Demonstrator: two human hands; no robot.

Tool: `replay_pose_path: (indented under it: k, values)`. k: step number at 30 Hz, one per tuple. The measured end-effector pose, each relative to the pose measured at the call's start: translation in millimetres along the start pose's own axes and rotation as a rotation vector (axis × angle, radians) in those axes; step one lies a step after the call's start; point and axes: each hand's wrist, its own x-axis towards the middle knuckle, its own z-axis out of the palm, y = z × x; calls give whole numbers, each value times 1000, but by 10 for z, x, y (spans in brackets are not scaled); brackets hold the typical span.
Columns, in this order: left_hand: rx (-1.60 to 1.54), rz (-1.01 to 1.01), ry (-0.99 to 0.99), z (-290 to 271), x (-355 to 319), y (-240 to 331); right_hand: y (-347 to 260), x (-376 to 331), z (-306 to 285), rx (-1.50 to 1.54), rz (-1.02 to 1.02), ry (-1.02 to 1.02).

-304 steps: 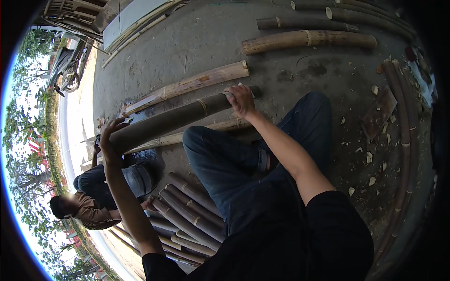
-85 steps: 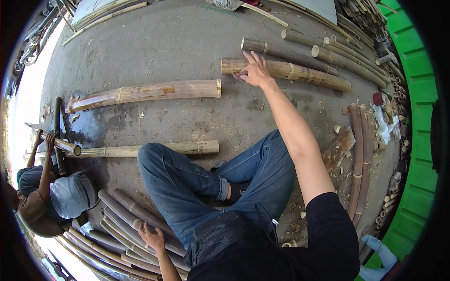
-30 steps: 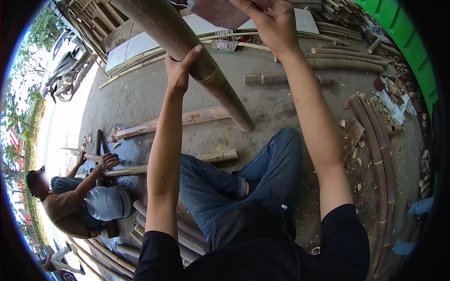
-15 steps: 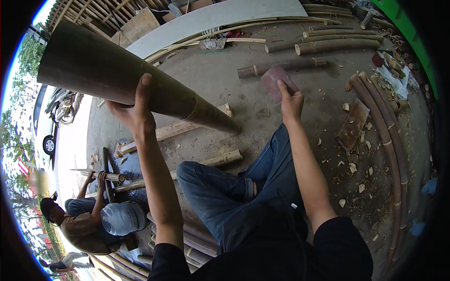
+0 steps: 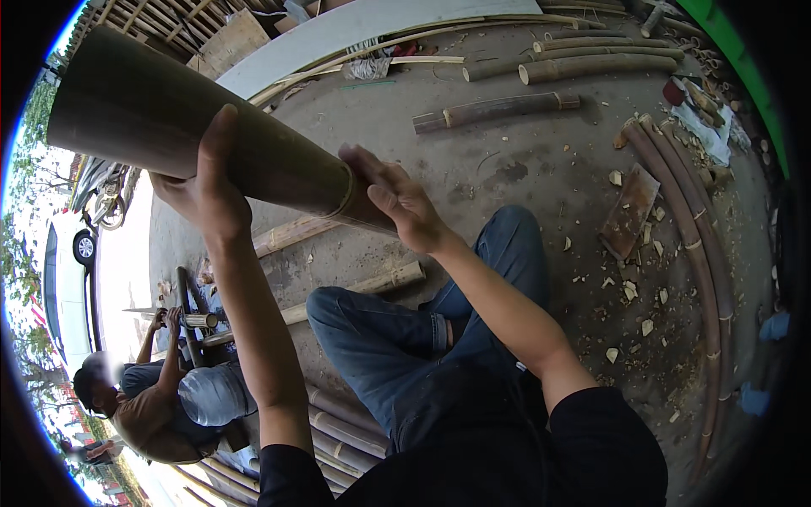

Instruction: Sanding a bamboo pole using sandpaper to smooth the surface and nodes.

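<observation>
We hold the thick bamboo pole in our left hand, thumb against its side. Beyond our right hand lies a shorter bamboo piece; that hand touches the pole, its grip too hidden to tell.

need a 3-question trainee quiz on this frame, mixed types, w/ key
1. Multiple choice: the left hand grips
A) a plastic bucket
B) a bamboo tube
C) a hammer

2. True or false: the right hand rests flat on the person's knee.

3. Short answer: where in the picture is the co-worker, and what clear container is beside them?

Key:
1. B.
2. False; it is at the bamboo tube, by the pale ring.
3. Lower left, beside a clear plastic jug.
</observation>
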Motion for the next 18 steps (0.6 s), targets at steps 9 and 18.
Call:
replay_pose_path:
  k: [9,18]
  values:
    - [-110,36,1,129,95,-247,336,310,235,490,11,-201]
    - [-206,16,-42,139,144,-339,260,366,118,450,66,-205]
